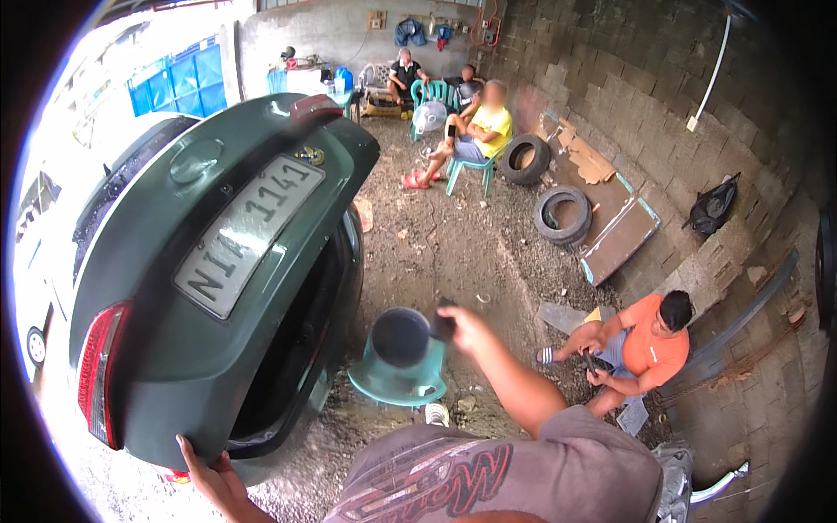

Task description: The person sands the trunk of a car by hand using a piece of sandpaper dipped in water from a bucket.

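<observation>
The raised green trunk lid [166,366] lies to the left of the person, its long axis slanting from the near left corner toward the far right, with its outer face and pale plate [249,235] turned toward the viewer. The left hand [214,481] is the nearer one, touching the lid's near lower edge with fingers partly spread; whether it grips the edge or only rests there, I cannot tell. The right hand [465,331] is out in front, well apart from the lid and to its right, fingers pinching a dark pad [443,322], blurred, perhaps a sponge or cloth. Just left of that pad is a dark bucket [401,337], standing between the right hand and the lid on the seat of a teal plastic chair [397,385]; whether pad and rim touch is unclear. The chair stands on rough, gravelly ground [436,253]. To the right, a person in an orange shirt [654,343] sits low near the block wall [628,105]. Farther off are two tyres [562,215], a brown board [621,228], a seated person in a yellow shirt [493,131], and, at the far left, a blue gate [179,80].
</observation>
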Available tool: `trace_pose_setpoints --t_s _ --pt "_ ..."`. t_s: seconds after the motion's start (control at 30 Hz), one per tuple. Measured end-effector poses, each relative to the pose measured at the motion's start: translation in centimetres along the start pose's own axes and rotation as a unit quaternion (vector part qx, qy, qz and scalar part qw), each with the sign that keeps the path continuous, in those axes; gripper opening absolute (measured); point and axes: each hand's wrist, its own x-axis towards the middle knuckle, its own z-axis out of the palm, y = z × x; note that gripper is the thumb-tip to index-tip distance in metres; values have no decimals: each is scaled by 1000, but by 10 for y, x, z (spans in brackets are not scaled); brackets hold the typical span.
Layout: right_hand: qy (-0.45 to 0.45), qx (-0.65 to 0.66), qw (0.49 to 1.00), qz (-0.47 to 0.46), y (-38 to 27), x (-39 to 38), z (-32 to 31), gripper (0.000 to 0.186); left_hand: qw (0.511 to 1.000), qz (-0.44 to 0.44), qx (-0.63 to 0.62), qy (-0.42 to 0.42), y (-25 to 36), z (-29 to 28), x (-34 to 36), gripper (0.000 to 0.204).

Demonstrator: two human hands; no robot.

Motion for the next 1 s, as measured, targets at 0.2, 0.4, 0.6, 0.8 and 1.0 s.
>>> trace_pose_setpoints --t_s 0.2,0.4,0.6,0.8,1.0 --pt "-37 26 999 -12 1 -15 5 25 999 20 4 41 7 14 -16 49" --pt "-25 18 999 -18 2 6 1 29 996 -8 -18 -82 -4 -19 21 54" --pt "-47 9 998 -35 0 0 7 27 999 -9 35 18 -4 -16 19 51" --pt "-63 21 997 -35 2 -1 9 34 997 1 40 68 0 -12 14 45" --pt "-65 -4 998 -6 3 -12 7 29 999 -7 29 40 1 -18 16 45"
